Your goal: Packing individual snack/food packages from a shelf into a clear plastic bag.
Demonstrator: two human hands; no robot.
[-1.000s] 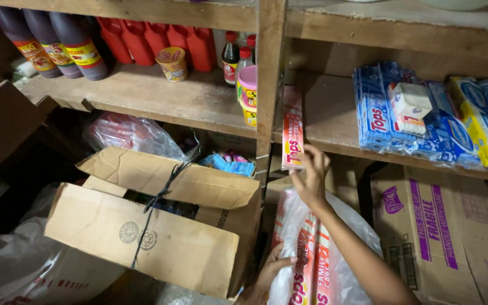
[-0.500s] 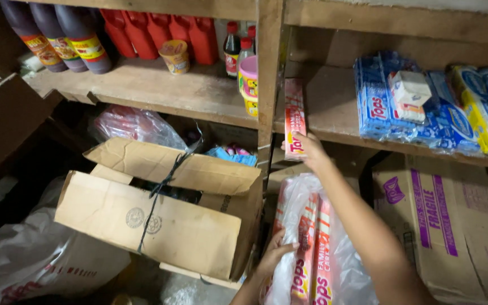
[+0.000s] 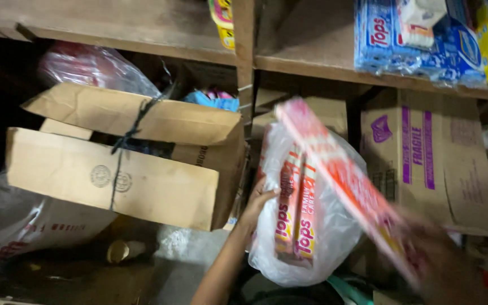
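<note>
We see a long red and white box (image 3: 340,175), blurred and tilted, held at its lower end by the right hand (image 3: 425,248), whose fingers we cannot tell clearly. The left hand (image 3: 258,206) grips with closed fingers the side of a clear plastic bag (image 3: 312,237) holding more such boxes. A tied cardboard carton (image 3: 120,169) stands beside it, under the wooden shelf (image 3: 142,28).

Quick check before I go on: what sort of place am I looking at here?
Probably a small shop's stockroom. Rough wooden shelves hold blue multipack wrappers, brown cardboard cartons sit beneath, and the left hand grips a clear plastic bag of long red boxes.
</note>
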